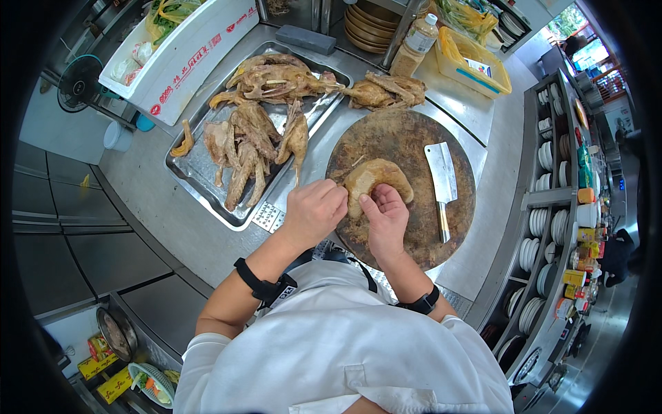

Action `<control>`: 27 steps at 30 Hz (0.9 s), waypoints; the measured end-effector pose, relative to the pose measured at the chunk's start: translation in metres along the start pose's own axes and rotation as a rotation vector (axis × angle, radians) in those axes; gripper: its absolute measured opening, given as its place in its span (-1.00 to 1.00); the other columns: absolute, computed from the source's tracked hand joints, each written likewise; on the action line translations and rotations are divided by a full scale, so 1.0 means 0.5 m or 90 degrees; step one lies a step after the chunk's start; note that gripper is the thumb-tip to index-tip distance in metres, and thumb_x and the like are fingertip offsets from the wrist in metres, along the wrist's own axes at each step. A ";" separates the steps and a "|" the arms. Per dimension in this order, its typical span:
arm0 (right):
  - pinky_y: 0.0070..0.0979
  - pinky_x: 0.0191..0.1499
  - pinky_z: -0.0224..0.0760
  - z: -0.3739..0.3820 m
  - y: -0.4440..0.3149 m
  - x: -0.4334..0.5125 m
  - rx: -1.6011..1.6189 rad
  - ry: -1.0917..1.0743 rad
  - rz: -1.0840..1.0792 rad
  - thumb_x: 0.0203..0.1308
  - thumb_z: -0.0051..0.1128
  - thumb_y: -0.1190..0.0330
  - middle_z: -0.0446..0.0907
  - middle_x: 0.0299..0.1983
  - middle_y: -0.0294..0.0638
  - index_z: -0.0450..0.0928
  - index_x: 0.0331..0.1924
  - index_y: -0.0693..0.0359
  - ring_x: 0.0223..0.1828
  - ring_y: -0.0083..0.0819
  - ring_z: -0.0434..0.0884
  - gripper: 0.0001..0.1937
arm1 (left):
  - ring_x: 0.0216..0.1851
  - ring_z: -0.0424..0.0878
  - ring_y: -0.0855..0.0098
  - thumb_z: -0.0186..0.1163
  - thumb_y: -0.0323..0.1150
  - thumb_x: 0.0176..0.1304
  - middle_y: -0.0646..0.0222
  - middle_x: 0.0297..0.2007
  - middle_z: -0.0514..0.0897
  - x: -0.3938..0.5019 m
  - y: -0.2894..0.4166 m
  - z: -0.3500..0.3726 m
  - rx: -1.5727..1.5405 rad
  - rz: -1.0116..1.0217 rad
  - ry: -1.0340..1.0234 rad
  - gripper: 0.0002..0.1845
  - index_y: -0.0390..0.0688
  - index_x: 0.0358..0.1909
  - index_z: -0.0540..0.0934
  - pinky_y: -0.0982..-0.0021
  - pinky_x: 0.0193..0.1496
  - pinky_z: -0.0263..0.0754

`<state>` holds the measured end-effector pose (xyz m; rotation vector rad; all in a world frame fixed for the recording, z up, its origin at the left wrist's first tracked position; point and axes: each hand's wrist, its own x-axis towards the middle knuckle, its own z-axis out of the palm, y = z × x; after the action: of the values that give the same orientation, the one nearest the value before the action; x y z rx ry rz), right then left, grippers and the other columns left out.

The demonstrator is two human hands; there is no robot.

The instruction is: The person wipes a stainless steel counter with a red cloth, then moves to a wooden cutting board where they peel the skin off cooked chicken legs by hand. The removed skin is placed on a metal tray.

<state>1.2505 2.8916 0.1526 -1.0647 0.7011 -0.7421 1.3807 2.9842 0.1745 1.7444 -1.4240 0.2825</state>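
Note:
A curved, smooth, tan-brown piece of cooked meat, possibly offal (380, 173), lies on a round wooden chopping block (357, 132). My right hand (385, 215) grips its inner curve between thumb and curled fingers. At the piece's left edge, my left hand (315, 209) has its fingers curled closed; whether they pinch the meat is hidden. A cleaver (441, 176) rests on the block's right side, handle towards me. Left of the block, a metal tray (194, 178) holds cooked poultry carcasses and parts (251, 134).
Another cooked bird (385, 90) lies behind the block, close to a bottle of brown powder (414, 46). A yellow-lined plastic tub (473, 64) stands back right. A whetstone (305, 40) and white foam box (191, 57) are behind the tray. Plate shelves (551, 196) line the right.

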 end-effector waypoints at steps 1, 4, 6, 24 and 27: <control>-0.60 0.10 0.47 0.001 0.000 0.000 0.002 -0.002 0.000 0.28 0.29 0.60 0.64 -0.05 -0.21 0.51 0.02 0.41 -0.03 -0.54 0.60 -0.73 | -0.53 0.58 0.30 0.38 -0.48 -0.08 0.38 -0.55 0.49 0.000 0.000 0.002 0.001 -0.002 0.004 -0.83 -0.13 -0.51 0.53 0.29 -0.55 0.41; -0.60 0.09 0.47 0.003 0.001 -0.001 0.005 -0.003 0.002 0.28 0.28 0.60 0.64 -0.05 -0.21 0.51 0.03 0.41 -0.03 -0.54 0.60 -0.73 | -0.55 0.55 0.29 0.36 -0.51 -0.14 0.38 -0.57 0.46 -0.001 0.000 0.009 0.004 -0.008 0.017 -0.81 -0.13 -0.54 0.50 0.28 -0.56 0.39; -0.60 0.09 0.47 0.003 0.002 -0.001 0.004 -0.001 0.005 0.28 0.28 0.61 0.64 -0.05 -0.21 0.51 0.03 0.42 -0.04 -0.55 0.60 -0.73 | -0.57 0.54 0.29 0.35 -0.52 -0.17 0.37 -0.58 0.44 -0.002 -0.001 0.012 0.005 -0.012 0.025 -0.81 -0.13 -0.57 0.49 0.28 -0.57 0.38; -0.61 0.07 0.47 0.003 0.002 0.004 0.013 0.020 0.030 0.29 0.27 0.57 0.65 -0.05 -0.21 0.52 0.05 0.43 -0.04 -0.55 0.61 -0.72 | -0.50 0.62 0.27 0.41 -0.50 -0.03 0.37 -0.52 0.58 -0.009 -0.003 -0.005 -0.071 -0.073 0.012 -0.85 -0.13 -0.38 0.67 0.29 -0.49 0.46; -0.61 0.07 0.47 0.004 0.003 0.004 0.008 0.012 0.020 0.29 0.28 0.57 0.65 -0.05 -0.21 0.53 0.05 0.42 -0.04 -0.56 0.61 -0.72 | -0.50 0.63 0.28 0.42 -0.48 -0.03 0.38 -0.52 0.58 -0.008 0.003 -0.005 -0.039 -0.073 0.012 -0.85 -0.13 -0.39 0.66 0.27 -0.47 0.47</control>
<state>1.2536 2.8915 0.1514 -1.0338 0.7263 -0.7296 1.3786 2.9886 0.1741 1.7615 -1.2997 0.1907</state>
